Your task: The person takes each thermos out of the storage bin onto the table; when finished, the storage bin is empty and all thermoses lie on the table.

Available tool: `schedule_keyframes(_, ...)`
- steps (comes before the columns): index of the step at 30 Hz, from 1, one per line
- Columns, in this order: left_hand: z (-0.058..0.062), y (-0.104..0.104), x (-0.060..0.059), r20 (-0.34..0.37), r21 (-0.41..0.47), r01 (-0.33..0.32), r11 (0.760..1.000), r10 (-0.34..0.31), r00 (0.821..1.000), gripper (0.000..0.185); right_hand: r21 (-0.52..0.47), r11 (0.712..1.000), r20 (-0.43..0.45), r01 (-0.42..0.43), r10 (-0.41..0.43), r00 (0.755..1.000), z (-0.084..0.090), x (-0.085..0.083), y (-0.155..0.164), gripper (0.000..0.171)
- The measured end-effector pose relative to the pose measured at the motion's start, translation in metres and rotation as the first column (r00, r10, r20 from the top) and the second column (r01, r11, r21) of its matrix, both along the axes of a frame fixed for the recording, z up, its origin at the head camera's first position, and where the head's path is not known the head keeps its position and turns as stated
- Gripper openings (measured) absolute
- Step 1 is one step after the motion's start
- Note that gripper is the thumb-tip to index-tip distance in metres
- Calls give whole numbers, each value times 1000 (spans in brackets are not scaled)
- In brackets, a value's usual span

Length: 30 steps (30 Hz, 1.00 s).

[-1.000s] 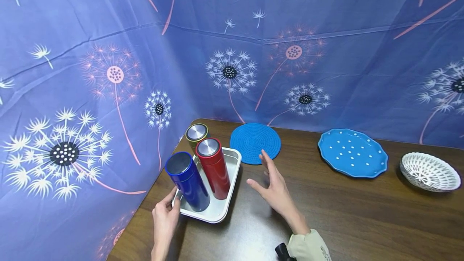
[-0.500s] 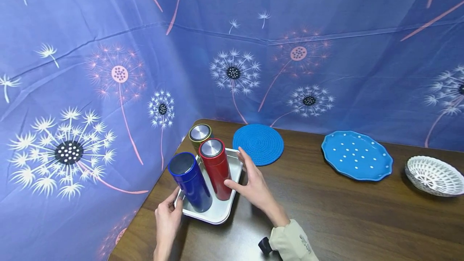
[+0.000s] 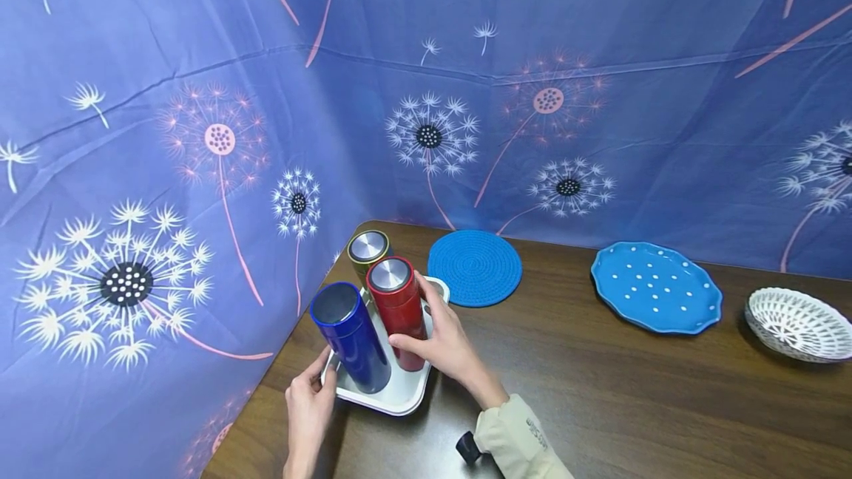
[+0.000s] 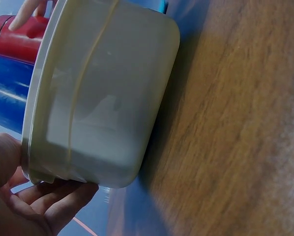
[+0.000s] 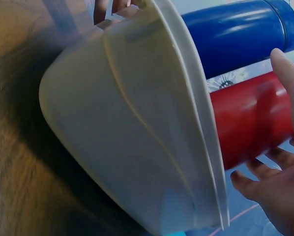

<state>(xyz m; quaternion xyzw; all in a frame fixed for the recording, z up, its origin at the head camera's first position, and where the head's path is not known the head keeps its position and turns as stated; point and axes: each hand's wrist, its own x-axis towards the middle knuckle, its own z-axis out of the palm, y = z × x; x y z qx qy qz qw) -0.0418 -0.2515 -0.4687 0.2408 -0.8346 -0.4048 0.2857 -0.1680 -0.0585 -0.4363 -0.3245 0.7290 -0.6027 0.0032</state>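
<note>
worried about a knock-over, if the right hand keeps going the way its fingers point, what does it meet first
The right hand points left at the red bottle, which its fingers already curl around. Beyond that, probably the blue bottle standing beside it on the tray, though depth is unclear.

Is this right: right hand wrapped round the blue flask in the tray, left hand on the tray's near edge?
Wrong flask. The head view shows the right hand round the red flask; the blue flask stands untouched beside it. The left hand does hold the tray at its near edge.
</note>
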Motion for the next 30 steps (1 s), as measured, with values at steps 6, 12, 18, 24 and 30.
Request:
schedule_keyframes(6, 0, 2, 0, 6, 2, -3, 1000, 3, 1000, 38, -15, 999, 38, 28, -27, 999, -3, 1, -7, 93)
schedule_keyframes(12, 0, 3, 1, 9, -18, -18, 1000, 18, 1000, 37, -50, 996, 21, 72, -71, 997, -4, 1, -12, 78)
schedule_keyframes(18, 1, 3, 1, 22, -19, -24, 1000, 24, 999, 37, -50, 996, 9, 75, -75, 997, -3, 1, -12, 75)
schedule_keyframes(24, 2, 4, 1, 35, -10, -13, 1000, 13, 999, 37, -54, 995, 26, 82, -80, 996, -1, 0, -9, 74)
schedule_keyframes(30, 2, 4, 2, 37, -26, -14, 1000, 15, 999, 36, -108, 989, 15, 103, -102, 995, -1, 0, -6, 76)
